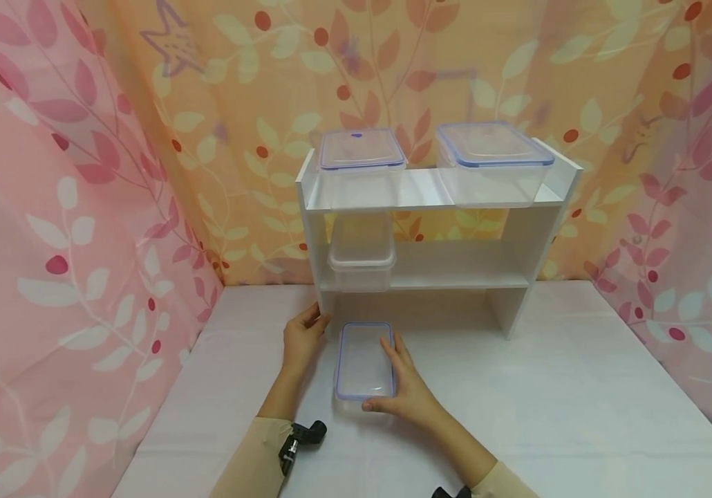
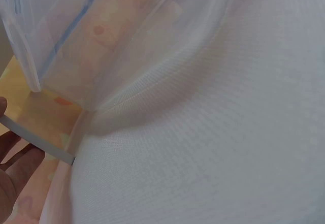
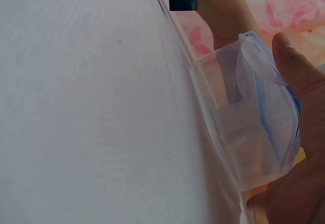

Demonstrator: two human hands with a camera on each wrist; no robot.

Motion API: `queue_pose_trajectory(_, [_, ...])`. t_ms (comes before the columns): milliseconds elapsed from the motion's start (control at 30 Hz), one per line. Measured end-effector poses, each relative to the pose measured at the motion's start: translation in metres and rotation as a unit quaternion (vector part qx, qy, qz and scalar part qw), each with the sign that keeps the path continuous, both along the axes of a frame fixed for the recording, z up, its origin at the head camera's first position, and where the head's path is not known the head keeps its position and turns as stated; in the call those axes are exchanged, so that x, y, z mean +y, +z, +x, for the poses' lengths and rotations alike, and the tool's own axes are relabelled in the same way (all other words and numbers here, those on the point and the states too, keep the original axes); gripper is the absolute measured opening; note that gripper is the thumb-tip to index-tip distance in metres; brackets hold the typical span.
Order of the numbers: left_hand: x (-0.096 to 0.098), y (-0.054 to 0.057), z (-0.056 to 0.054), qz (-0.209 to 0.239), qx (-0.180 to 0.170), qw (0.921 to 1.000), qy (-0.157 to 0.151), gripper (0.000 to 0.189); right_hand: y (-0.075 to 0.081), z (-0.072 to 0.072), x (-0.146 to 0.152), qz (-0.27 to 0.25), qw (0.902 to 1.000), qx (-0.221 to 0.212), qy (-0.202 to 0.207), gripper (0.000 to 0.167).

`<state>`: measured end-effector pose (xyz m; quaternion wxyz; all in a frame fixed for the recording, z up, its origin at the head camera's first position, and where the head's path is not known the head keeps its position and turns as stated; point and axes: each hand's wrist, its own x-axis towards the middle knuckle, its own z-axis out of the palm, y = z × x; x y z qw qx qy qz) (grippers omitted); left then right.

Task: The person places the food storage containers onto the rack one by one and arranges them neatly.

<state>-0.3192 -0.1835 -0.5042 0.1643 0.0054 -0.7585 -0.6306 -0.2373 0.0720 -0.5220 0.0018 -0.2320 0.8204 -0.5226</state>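
A clear food container (image 1: 363, 363) with a blue-edged lid sits on the table in front of a white two-tier shelf (image 1: 455, 266). My right hand (image 1: 410, 391) holds this container at its right side, thumb at the near corner and fingers along the lid's right edge. In the right wrist view, the right hand (image 3: 304, 153) spans the container (image 3: 254, 132) from lid to base. My left hand (image 1: 303, 339) grips the shelf's left side panel low down. The left wrist view has the left hand (image 2: 20, 170) with fingers on both faces of the panel (image 2: 38, 141).
Two larger clear containers with blue-edged lids, one left (image 1: 362, 149) and one right (image 1: 493, 145), stand on the shelf's top. A clear container with a whitish lid (image 1: 362, 259) is on the middle tier. Floral curtains (image 1: 256, 138) surround the white-covered table (image 1: 580, 387).
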Motion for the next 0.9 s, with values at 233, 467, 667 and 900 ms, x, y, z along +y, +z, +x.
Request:
queue_pose_trajectory(233, [0.002,0.016,0.01,-0.015,-0.01,0.9998,-0.007,0.043,-0.004,-0.001,-0.001,0.014,0.9999,-0.002,0.01,0.135])
queue_pose_trajectory(467, [0.001,0.0,0.0,-0.012,0.003,0.9999,0.006,0.042,-0.009,-0.001,0.0,0.033,0.9992,0.01,0.021,0.142])
queue_pose_trajectory(667, [0.001,0.002,0.001,-0.015,0.007,0.9998,0.008,0.042,-0.008,0.0,0.001,0.029,0.9991,0.011,0.028,0.143])
queue_pose_trajectory(900, [0.0,0.002,0.003,-0.008,0.005,0.9999,0.005,0.042,-0.01,0.0,0.001,0.033,0.9988,0.009,0.033,0.144])
